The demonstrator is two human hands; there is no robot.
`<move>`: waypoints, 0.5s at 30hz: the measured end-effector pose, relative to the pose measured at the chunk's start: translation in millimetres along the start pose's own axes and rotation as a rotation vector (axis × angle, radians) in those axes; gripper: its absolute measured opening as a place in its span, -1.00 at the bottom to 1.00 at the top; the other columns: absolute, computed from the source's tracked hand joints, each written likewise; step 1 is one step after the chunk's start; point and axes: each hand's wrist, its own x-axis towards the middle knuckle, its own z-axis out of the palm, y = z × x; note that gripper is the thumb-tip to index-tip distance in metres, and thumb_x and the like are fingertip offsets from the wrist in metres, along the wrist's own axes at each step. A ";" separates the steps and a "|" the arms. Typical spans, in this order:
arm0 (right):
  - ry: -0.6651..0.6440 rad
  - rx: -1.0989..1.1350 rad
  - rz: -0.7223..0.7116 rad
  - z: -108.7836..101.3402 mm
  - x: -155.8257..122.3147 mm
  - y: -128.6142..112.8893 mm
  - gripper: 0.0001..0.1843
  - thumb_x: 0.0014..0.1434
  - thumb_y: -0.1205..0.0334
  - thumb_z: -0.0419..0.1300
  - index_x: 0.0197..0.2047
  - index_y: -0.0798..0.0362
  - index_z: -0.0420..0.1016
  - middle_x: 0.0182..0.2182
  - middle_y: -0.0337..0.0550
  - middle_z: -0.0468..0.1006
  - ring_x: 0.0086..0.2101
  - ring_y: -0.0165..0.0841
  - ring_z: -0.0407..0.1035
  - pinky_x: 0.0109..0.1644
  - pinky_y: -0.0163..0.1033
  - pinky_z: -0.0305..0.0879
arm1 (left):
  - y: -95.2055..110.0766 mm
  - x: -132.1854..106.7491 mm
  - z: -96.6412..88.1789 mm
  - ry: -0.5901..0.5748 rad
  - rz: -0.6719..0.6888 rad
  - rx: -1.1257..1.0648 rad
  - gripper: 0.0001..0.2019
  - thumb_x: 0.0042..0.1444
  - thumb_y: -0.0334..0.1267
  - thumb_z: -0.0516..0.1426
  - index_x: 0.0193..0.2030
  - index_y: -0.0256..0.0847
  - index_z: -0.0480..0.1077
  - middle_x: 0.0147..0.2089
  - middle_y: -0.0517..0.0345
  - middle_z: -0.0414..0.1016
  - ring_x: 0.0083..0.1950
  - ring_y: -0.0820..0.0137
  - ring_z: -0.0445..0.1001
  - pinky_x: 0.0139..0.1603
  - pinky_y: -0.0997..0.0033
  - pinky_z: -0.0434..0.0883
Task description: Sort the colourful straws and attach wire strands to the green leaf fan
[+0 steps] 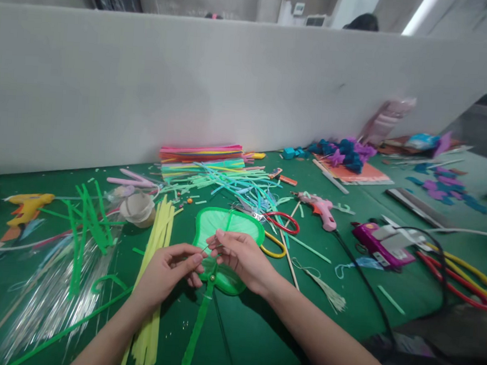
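My left hand and my right hand meet above a green leaf-shaped fan, fingertips pinched close together. Between them runs a thin strand, too fine to tell whether it is thread or wire. Below the fingers, a small gold bead sits where the fan's wavy green handle joins it. My hands cover part of the fan's middle. Red-and-yellow-handled scissors lie against the fan's right edge. Left of it are yellow pipe-cleaner strips.
A pink glue gun lies to the right, its cord crossing toward me, near a purple power strip. A yellow glue gun, a paper cup and clear film strips are left. Colourful strips lie along the partition.
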 end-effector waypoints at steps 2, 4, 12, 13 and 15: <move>0.022 0.009 -0.012 -0.1 0.4 0.7 -0.66 0.03 0.02 0.36 -0.35 0.18 0.61 -0.43 -0.13 0.55 -0.44 -0.49 0.39 -0.41 -0.43 0.27 | 0.0 0.4 0.0 -0.004 -0.007 -0.007 -0.69 0.00 -0.09 0.28 -0.21 -0.28 0.49 -0.49 0.15 0.53 -0.55 0.40 0.52 -0.49 0.46 0.44; 0.025 0.019 -0.006 0.5 0.7 1.2 -0.66 0.01 0.02 0.37 -0.37 0.19 0.61 -0.47 -0.15 0.53 -0.45 -0.50 0.37 -0.41 -0.43 0.27 | 1.2 0.4 0.6 -0.004 -0.013 -0.006 -0.68 -0.01 -0.08 0.29 -0.22 -0.28 0.49 -0.49 0.15 0.53 -0.56 0.41 0.51 -0.50 0.46 0.44; 0.127 -0.077 -0.181 -0.6 1.8 -3.2 -0.68 -0.03 0.05 0.40 -0.28 0.11 0.58 -0.38 -0.17 0.56 -0.42 -0.46 0.42 -0.36 -0.38 0.31 | 1.2 3.2 -2.6 -0.044 -0.020 0.047 -0.70 0.01 -0.05 0.26 -0.26 -0.27 0.46 -0.49 0.17 0.50 -0.57 0.44 0.49 -0.49 0.48 0.43; 0.134 -0.082 -0.192 -0.8 1.9 -3.7 -0.69 -0.04 0.06 0.40 -0.29 0.11 0.58 -0.41 -0.19 0.56 -0.42 -0.46 0.42 -0.36 -0.38 0.31 | 0.7 3.2 -2.9 -0.055 -0.025 0.050 -0.69 0.02 -0.05 0.26 -0.25 -0.27 0.45 -0.49 0.18 0.50 -0.57 0.44 0.49 -0.50 0.48 0.42; 0.132 -0.100 -0.207 -0.1 1.8 -3.4 -0.70 -0.04 0.07 0.41 -0.31 0.11 0.58 -0.44 -0.19 0.56 -0.44 -0.46 0.41 -0.35 -0.37 0.31 | 0.7 2.5 -1.6 -0.062 -0.027 0.069 -0.69 0.04 -0.05 0.25 -0.20 -0.26 0.45 -0.46 0.18 0.51 -0.56 0.44 0.50 -0.48 0.48 0.43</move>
